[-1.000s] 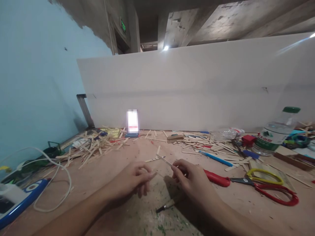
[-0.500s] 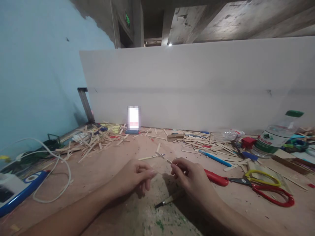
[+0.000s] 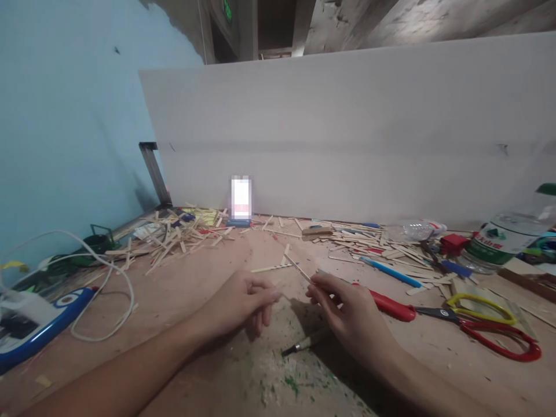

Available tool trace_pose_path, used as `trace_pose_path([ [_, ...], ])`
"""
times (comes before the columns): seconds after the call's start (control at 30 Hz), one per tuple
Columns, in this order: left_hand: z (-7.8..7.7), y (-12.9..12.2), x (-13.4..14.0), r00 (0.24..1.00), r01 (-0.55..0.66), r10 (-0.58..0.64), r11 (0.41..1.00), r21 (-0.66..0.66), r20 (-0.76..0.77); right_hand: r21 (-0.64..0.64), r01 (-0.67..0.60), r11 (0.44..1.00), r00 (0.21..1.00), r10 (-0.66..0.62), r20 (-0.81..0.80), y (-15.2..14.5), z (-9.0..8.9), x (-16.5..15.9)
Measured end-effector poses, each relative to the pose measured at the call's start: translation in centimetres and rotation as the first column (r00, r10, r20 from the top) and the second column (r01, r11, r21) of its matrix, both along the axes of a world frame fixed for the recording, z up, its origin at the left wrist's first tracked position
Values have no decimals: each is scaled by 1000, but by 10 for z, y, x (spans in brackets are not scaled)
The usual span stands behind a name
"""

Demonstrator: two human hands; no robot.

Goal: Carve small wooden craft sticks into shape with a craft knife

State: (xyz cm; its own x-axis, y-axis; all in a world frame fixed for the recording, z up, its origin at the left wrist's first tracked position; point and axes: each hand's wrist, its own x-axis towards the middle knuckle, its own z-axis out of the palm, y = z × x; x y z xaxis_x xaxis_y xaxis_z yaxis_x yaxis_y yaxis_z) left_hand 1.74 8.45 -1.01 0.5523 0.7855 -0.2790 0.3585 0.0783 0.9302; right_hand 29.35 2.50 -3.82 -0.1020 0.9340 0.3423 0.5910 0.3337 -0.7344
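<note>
My right hand (image 3: 347,307) pinches a thin wooden stick (image 3: 299,269) between thumb and fingers. The stick slants up and away to the left, over the table. To its left, my left hand (image 3: 247,301) is closed, thumb against the curled fingers. Whether anything small is in that pinch, I cannot make out. A gap separates the two hands. Just beyond them lies a pale stick with dark marks (image 3: 269,268). Below, a slim tool with a dark tip (image 3: 299,346) lies partly under my right hand. Beside that hand is a red handle (image 3: 391,305).
Scissors (image 3: 486,324) with yellow and red loops lie at the right, near a blue pen (image 3: 393,272) and a large bottle (image 3: 499,237). Loose wood strips (image 3: 174,246) heap up at the back left. A lit screen (image 3: 241,197) stands behind. A power strip (image 3: 52,324) with a white cable sits left.
The camera view has shifted, so the background sits higher and the right-hand things farther right. The stick in my right hand points more steeply away. Both hands keep their grips.
</note>
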Motion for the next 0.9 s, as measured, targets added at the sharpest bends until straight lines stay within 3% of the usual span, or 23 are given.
trace_pose_path([
  [0.3,4,-9,9,1000,12,-11,1000,-10,10,133,-128,983,967,94,235,-11,-15,-7],
  [0.5,7,-6,9,997,78,-78,996,-39,17,120,-13,993,964,-19,266,-6,-15,-4],
  [0.77,17,-2,3,978,110,-99,992,53,-182,-18,138,990,968,-131,216,6,-4,-1],
  [0.9,30,11,-9,912,43,87,952,304,-401,-237,94,967,986,-57,159,13,17,9],
])
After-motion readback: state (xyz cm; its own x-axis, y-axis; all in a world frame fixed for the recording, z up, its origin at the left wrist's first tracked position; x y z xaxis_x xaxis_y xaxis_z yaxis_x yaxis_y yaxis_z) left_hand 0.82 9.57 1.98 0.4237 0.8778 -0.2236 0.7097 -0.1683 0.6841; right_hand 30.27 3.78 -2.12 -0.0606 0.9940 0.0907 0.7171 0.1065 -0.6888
